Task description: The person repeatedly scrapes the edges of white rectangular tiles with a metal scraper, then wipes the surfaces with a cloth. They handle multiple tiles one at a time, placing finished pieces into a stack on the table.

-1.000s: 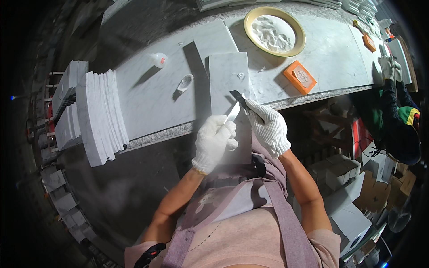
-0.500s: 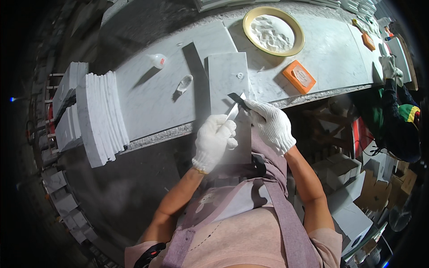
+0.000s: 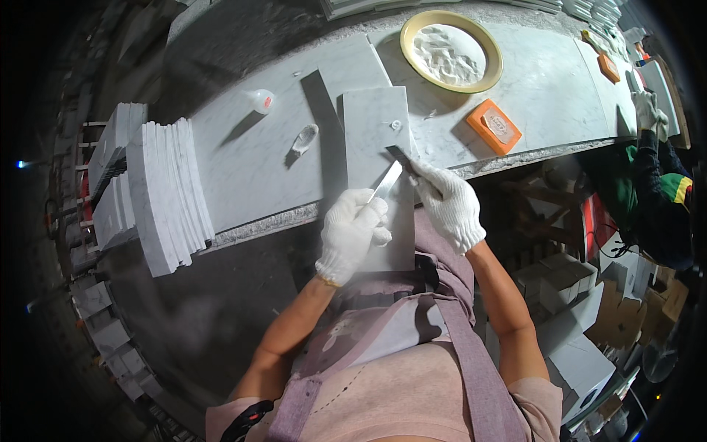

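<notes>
My left hand (image 3: 353,230), in a white knit glove, is closed around a narrow pale flat blade (image 3: 387,181) pointing up and to the right. My gloved right hand (image 3: 451,205) pinches a thin dark flat blade (image 3: 400,158) just beyond its tip. A small gap shows between the two blades. Neither blade's handle can be made out inside the gloves. Both hands are above a long grey-white stone slab (image 3: 372,114), which reaches from the worktop toward my lap. A small white ring-like bit (image 3: 396,125) lies on the slab.
The marble worktop (image 3: 243,177) carries a yellow basin (image 3: 406,48) of white powder, an orange box (image 3: 493,127), a white bottle (image 3: 261,101) and a small powdery oval piece (image 3: 304,138). Stacked tiles (image 3: 166,195) stand left. At far right is a co-worker's gloved hand (image 3: 649,118).
My right hand has shifted slightly, and its dark blade no longer crosses the pale blade but sits apart from it. My left hand has hardly moved.
</notes>
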